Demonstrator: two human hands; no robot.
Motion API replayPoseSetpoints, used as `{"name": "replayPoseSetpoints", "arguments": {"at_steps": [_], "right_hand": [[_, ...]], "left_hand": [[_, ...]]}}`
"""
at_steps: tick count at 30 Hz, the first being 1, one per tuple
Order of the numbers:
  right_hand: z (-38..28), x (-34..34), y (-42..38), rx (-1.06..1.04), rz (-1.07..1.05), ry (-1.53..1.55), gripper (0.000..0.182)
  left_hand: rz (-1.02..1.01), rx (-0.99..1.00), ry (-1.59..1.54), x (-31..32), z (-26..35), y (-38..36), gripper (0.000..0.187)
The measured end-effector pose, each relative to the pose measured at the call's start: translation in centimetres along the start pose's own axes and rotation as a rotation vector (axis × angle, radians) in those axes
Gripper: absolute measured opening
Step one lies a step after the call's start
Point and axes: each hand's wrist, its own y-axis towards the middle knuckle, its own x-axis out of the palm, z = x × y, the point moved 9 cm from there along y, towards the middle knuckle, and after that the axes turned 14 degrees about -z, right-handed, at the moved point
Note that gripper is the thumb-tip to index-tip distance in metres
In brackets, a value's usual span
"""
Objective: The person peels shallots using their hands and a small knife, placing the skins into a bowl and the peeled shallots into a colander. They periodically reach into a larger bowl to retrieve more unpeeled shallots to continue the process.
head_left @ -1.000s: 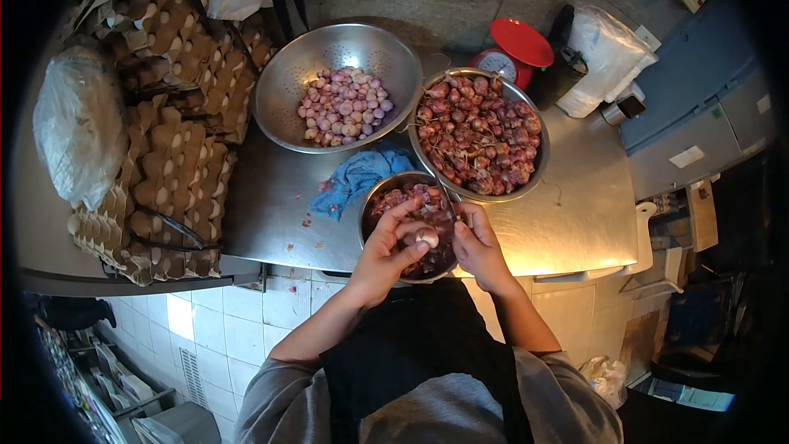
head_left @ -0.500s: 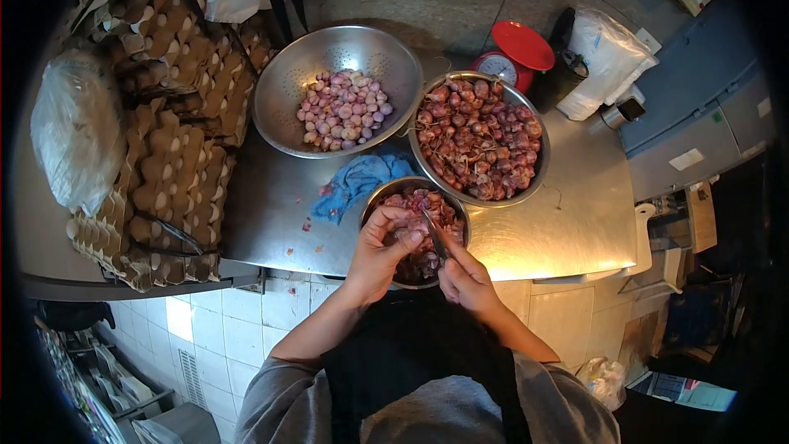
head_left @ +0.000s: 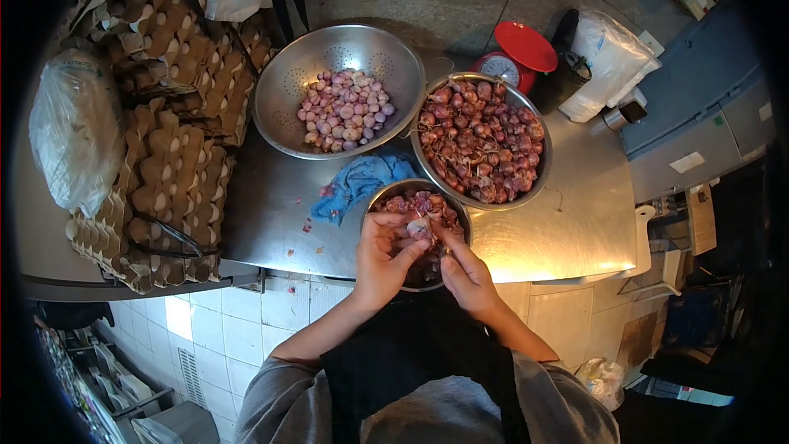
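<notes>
Shallot point(head_left: 419, 228) up in my left hand point(head_left: 379, 259), thumb bent in on the near side, fingers curled round behind, closed lightly on it. It sits above the small bowl point(head_left: 470, 228), red skins point(head_left: 441, 207) below. My right hand point(head_left: 471, 278) is in from the right, forefinger reaching forward to the shallot's right edge, thumb lower and close beside that finger, only a narrow gap there; whether a blade is tucked in that grip, I can't tell. So the left is the nearer hand, wrapped about the shallot, and the right meets it from the side. Its long axis? Too small and too covered by fingers to read. Out past my left hand lies the blue cloth point(head_left: 362, 183), then the colander point(head_left: 282, 111); past my right, the big bowl point(head_left: 548, 156).
</notes>
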Motion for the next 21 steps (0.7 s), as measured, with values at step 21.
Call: {"name": "replayPoseSetpoints", "arguments": {"at_steps": [21], "right_hand": [[1.0,-1.3,0.2,0.039,0.076,0.112,0.037]], "left_hand": [[-0.080,-0.034,-0.196,0.3,-0.1,0.5,0.039]]}}
